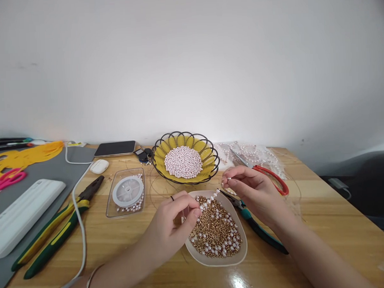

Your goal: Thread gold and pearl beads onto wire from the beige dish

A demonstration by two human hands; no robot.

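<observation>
the left hand [171, 221] has its thumb and forefinger pinched on a short strand of white beads [209, 201], which slants up over the shallow bowl [216, 262] at lower centre of the frame. the right hand [258, 194], right of centre, has thumb and fingertips together on what looks like 1 small white bead [229, 180]; any thread between the 2 hands is too fine for me to make out. i'd say the knack is a light, steady left pinch near the strand's end, with a little slack, and working above the bowl so a dropped bead lands there. the bowl is pale, smooth and round-cornered, spread with glossy gold beads [211, 228] among larger pearly spheres [220, 247]. above it, near the middle of the frame, pale pink beads [184, 162] heap in a yellow woven basket [208, 160] with a looped black rim.
</observation>
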